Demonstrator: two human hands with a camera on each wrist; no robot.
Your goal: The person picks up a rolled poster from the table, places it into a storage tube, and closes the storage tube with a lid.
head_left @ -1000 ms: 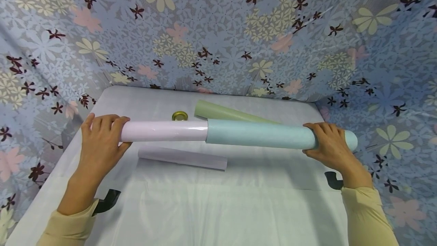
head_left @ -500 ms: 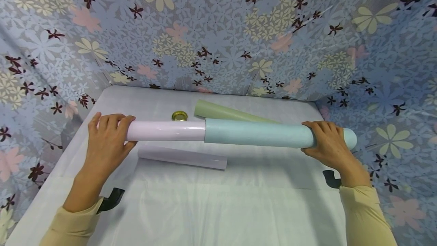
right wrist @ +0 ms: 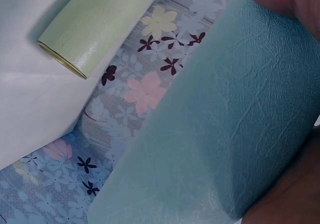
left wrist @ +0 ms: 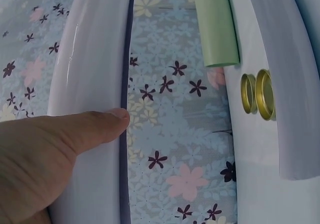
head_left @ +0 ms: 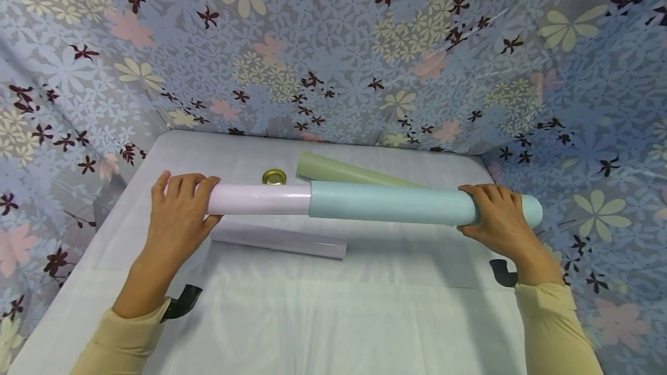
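In the head view my left hand (head_left: 179, 213) grips the left part of a glossy pale pink tube (head_left: 260, 199), held level above the table. The tube's right end sits inside the open end of a wider light blue tube (head_left: 385, 202). My right hand (head_left: 497, 219) holds that blue tube near its rounded right end. From the left wrist, my thumb (left wrist: 100, 129) lies across the pale tube (left wrist: 92, 69), which shows a dark strip along one side. Wrinkled texture covers the blue tube (right wrist: 200, 134) in the right wrist view, fingers at its edges.
A lilac tube (head_left: 281, 242) lies on the white-covered table (head_left: 365, 317) in front of the held pair. Behind them lie a green tube (head_left: 349, 169) and gold lids (head_left: 274, 176); two lids show from the left wrist. Floral fabric (head_left: 333, 62) surrounds the table.
My left hand has moved right with the pink tube, so less of it shows outside the blue one. My right hand and the blue tube have shifted slightly left.
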